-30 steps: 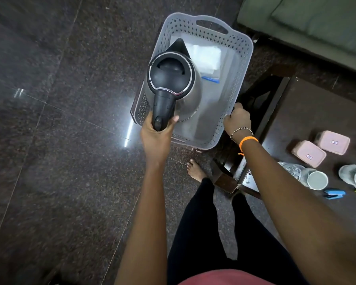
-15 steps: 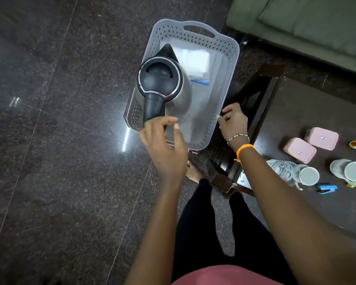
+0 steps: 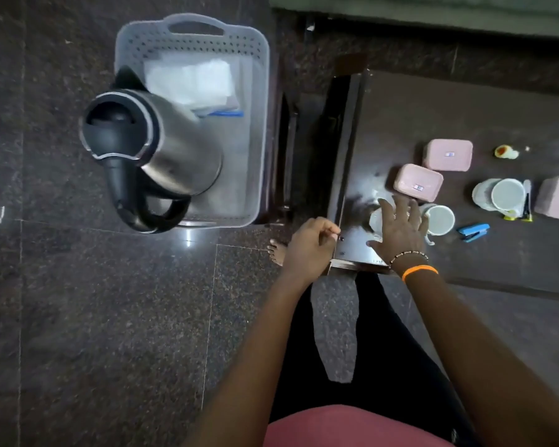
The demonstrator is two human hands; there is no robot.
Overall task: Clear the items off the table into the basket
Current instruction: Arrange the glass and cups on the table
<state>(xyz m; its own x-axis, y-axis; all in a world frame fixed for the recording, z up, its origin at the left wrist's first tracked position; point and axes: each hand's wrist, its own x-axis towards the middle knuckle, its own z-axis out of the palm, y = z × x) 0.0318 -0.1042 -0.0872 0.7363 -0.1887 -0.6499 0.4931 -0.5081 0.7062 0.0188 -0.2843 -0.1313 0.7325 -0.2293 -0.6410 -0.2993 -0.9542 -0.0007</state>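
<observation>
Both hands [image 3: 397, 230] empty; kettle [image 3: 162, 150] stands in basket [image 3: 259, 124].

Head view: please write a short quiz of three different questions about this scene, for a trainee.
1. True or false: the kettle stands in the basket.
2. Which hand reaches over the clear bottle on the table? A) left hand B) right hand
3. Fill in: the blue item beside the white mug is a ____.

Key
1. True.
2. B: the right hand, fingers spread; the left hand is loosely curled at the table's corner, holding nothing.
3. The stapler.
</observation>
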